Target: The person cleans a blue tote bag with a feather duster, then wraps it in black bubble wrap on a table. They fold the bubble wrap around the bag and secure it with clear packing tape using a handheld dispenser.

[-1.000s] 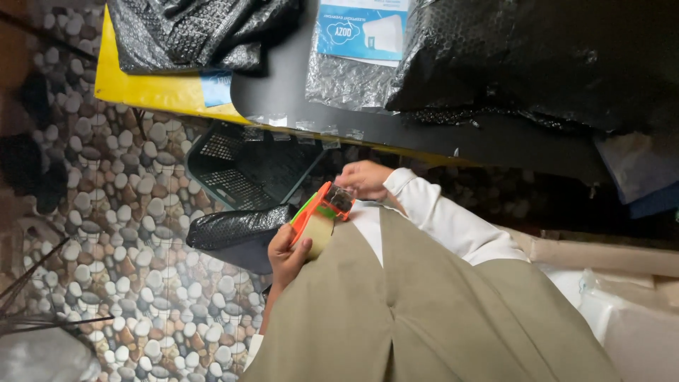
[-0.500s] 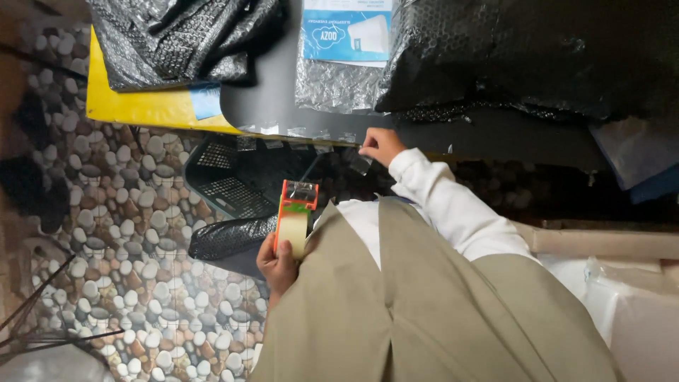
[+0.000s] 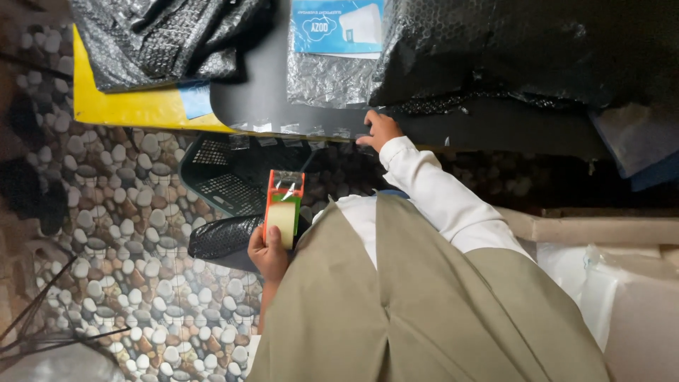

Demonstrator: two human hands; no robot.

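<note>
I'm mid-taping: my left hand [image 3: 267, 251] holds the tape dispenser [image 3: 283, 205] in a closed grip below the counter's [image 3: 254, 106] front edge, while my right hand [image 3: 380, 129], fingers bent, presses that edge beside the black bubble wrap [image 3: 509, 49]. Next needs the dispenser raised. A second ago both hands met at it.

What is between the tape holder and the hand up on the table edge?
In the head view, a black plastic basket and pebble floor lie between the tape dispenser and the right hand.
</note>
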